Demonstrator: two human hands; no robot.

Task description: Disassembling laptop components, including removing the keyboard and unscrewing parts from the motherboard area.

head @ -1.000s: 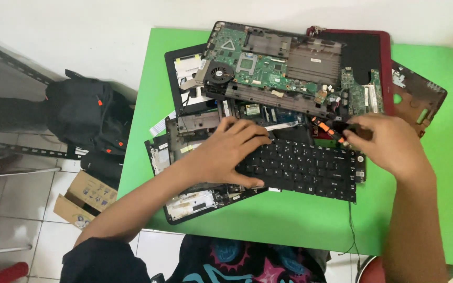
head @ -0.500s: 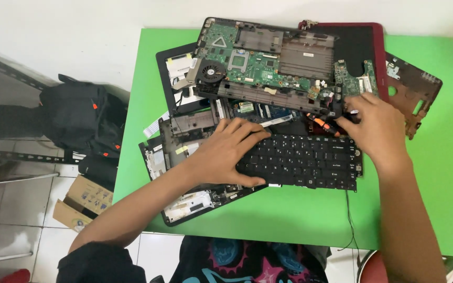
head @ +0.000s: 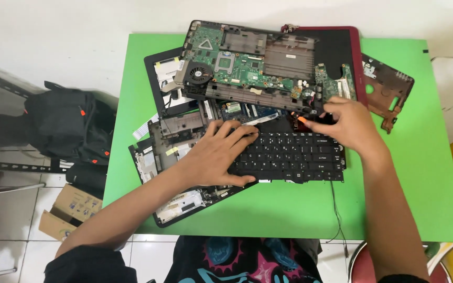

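Note:
A black laptop keyboard [head: 300, 157] lies on a pile of laptop parts on a green table [head: 420, 178]. My left hand [head: 221, 152] rests flat on the keyboard's left end, fingers spread. My right hand [head: 349, 126] is at the keyboard's upper right corner, fingers closed on a small tool with an orange tip [head: 302, 120]. Just behind it lies a green motherboard [head: 247, 65] with a round fan [head: 199, 73], tilted across the pile. Dark bottom shells [head: 171, 152] lie under the keyboard at the left.
A dark red laptop lid [head: 356, 52] and a brown inner frame [head: 389, 89] lie at the back right. A thin cable [head: 336, 209] runs off the table's front edge. A black backpack [head: 72, 126] and a cardboard box [head: 69, 209] sit on the tiled floor at left.
My right hand has shifted left along the keyboard's top edge with the orange-tipped tool. The left hand stays on the keyboard. The view has moved slightly.

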